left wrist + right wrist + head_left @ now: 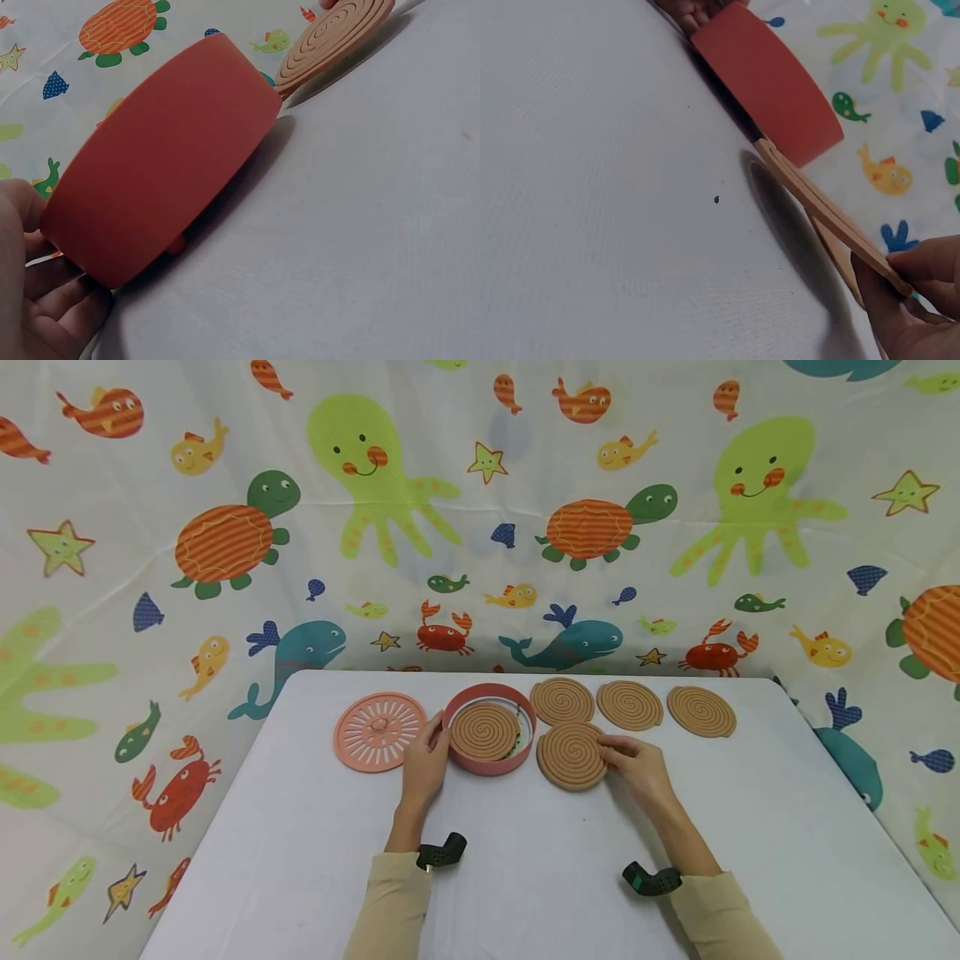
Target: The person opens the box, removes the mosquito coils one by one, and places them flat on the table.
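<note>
A round red holder [491, 768] stands at the middle back of the table, with a brown mosquito coil [484, 732] lying inside it. My left hand [424, 764] holds the holder at its left side, thumb near the rim and fingers lower down, as the left wrist view shows. Just right of the holder, my right hand [639, 770] pinches another mosquito coil [570, 758] by its right edge. In the right wrist view this coil [832, 210] is tilted above the tabletop, its shadow below. Its near edge looks close to the holder; I cannot tell whether they touch.
A pink slotted lid [379, 732] with a central knob lies left of the holder. Along the back right are more coils: one [562, 699] behind the held coil, then a second [630, 705] and a third [701, 711]. A patterned curtain [480, 593] hangs behind the white table [540, 877].
</note>
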{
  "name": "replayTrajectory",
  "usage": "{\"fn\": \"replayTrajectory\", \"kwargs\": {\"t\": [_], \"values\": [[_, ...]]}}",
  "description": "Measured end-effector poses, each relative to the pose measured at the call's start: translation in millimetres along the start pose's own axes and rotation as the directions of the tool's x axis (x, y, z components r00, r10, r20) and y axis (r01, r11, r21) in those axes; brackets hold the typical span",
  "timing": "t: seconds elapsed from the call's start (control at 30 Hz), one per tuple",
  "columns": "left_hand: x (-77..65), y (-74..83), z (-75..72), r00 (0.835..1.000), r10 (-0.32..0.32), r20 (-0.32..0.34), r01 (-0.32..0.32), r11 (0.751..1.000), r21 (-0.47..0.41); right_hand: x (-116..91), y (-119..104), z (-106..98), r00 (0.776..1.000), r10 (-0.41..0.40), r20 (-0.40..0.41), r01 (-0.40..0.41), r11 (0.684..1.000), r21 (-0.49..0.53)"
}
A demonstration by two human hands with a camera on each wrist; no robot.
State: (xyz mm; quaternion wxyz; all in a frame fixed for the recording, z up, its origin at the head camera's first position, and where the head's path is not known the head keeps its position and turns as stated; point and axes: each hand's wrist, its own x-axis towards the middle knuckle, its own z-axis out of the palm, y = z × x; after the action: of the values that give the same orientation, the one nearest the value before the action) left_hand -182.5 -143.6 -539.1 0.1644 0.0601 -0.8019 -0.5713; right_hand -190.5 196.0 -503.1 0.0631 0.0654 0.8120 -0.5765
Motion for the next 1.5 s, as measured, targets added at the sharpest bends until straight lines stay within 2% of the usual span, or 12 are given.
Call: {"fn": "replayTrajectory", "kwargs": {"t": [0.2,0.63,0.93,1.23,1.5], "values": [[0.6,-0.6,0.6,1.0,0.012,-0.006,-0.012,1.0,0.0,2,7,2,1.0,0.009,-0.004,-0.01,0.999,-0.041],[0.9,-1.0,0.6,1.0,0.014,0.007,-0.014,1.0,-0.012,5,11,4,1.0,0.024,-0.01,-0.024,0.999,-0.023],[1.0,-1.6,0.5,1.0,0.011,0.006,-0.011,1.0,-0.009,1,10,2,0.999,-0.012,-0.045,0.007,0.994,-0.112],[0.0,0.8,0.4,1.0,0.013,-0.003,-0.013,1.0,-0.007,-8,3,-3,0.991,-0.063,-0.115,0.034,0.969,-0.244],[-0.3,1.5,0.3,1.0,0.004,0.001,-0.004,1.0,-0.021,-10,2,-4,0.987,-0.08,-0.142,0.038,0.961,-0.273]]}}
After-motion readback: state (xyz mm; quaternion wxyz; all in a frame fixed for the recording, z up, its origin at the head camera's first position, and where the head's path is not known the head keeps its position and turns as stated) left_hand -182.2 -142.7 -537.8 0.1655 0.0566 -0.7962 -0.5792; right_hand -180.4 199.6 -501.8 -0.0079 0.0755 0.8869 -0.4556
